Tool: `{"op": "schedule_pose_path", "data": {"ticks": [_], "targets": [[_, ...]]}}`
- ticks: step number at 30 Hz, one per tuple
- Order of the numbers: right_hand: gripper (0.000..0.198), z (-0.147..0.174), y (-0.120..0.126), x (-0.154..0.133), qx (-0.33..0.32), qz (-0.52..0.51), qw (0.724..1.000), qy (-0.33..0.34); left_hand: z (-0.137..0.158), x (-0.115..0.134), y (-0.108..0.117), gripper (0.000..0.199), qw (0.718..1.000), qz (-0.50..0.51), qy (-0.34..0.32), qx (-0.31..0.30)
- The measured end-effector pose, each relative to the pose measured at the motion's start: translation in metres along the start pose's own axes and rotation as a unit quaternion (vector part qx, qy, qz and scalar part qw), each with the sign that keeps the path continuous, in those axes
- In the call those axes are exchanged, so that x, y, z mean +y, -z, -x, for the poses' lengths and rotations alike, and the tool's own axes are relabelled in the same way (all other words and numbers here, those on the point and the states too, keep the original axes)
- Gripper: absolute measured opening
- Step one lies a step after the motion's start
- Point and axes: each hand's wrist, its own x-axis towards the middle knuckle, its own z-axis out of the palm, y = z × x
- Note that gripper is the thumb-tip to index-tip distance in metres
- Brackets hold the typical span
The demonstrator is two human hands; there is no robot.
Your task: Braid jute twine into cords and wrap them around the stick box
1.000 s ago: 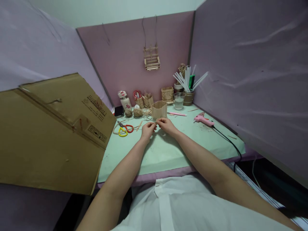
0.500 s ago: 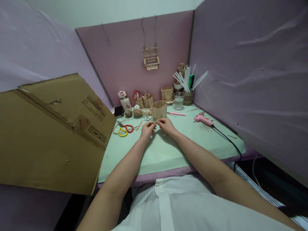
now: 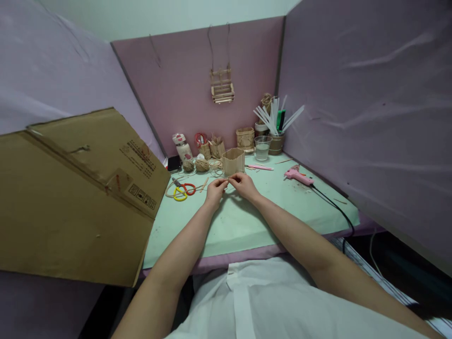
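Observation:
My left hand (image 3: 216, 190) and my right hand (image 3: 243, 185) meet fingertip to fingertip over the middle of the table. Both are closed in a pinch on a thin tan strand that looks like twine; most of it is hidden by the fingers. Just behind them stands an open-topped box of wooden craft sticks (image 3: 233, 162), upright and apart from the grip. To the left lie scissors (image 3: 184, 190) with one red and one yellow handle, with a loose cord beside them. A single craft stick (image 3: 204, 184) rests between the scissors and my left hand.
Twine balls (image 3: 202, 165), stick holders and a bottle (image 3: 182, 148) line the back. A water cup (image 3: 262, 149) and a pot of white glue sticks (image 3: 276, 142) stand at back right. A corded pink glue gun (image 3: 298, 176) lies right. A cardboard sheet (image 3: 88, 197) leans left.
My right fingers have shifted very slightly upward and left, still pinching beside my left fingertips. Nothing else has visibly moved on the table.

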Motion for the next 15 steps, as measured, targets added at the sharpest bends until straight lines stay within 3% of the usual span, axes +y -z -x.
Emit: {"op": "schedule_pose_path", "data": {"ticks": [4,10,12,15], "targets": [[0.016,0.0,0.001,0.001,0.011,0.003,1.0,0.02,0.001,0.003,-0.001,0.028,0.999,0.035,0.034,0.0],[0.014,0.003,0.0,-0.006,-0.011,0.002,0.992,0.127,0.002,0.013,0.007,0.014,0.965,0.163,0.187,-0.083],[0.014,0.003,-0.001,-0.008,-0.009,-0.028,0.993,0.111,0.002,0.015,0.008,0.014,0.964,0.163,0.184,-0.104],[0.018,0.001,0.0,-0.007,-0.008,-0.106,0.994,-0.002,0.004,0.012,0.003,0.019,0.988,0.102,0.087,-0.077]]}}
